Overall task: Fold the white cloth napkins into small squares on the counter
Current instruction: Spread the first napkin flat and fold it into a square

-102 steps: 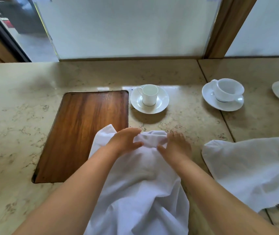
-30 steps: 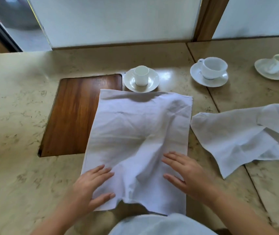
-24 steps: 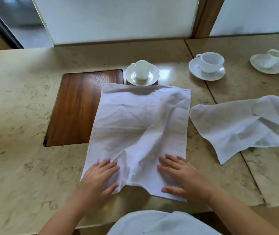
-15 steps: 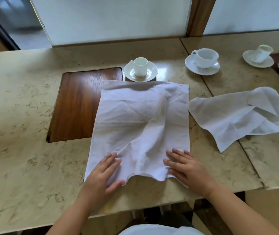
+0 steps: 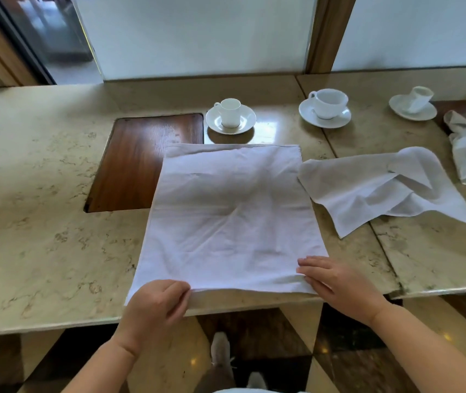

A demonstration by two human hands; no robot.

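Our left hand point(image 5: 156, 303) curled its fingers round the near left corner of the spread napkin point(image 5: 229, 219), and our right hand point(image 5: 336, 282) pinched its near right edge, fingers lying mostly straight on top. The white cloth lay flat but creased on the counter point(image 5: 42, 222), partly over the wooden inset point(image 5: 138, 165). Beside it sat a rumpled napkin point(image 5: 376, 191). Beyond stood a small cup point(image 5: 229, 112) on its saucer point(image 5: 247, 120).

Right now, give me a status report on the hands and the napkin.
Left hand and right hand both grip the near edge. Napkin spread flat, unfolded, overlapping wooden inlay. Cup and saucer just beyond far edge.
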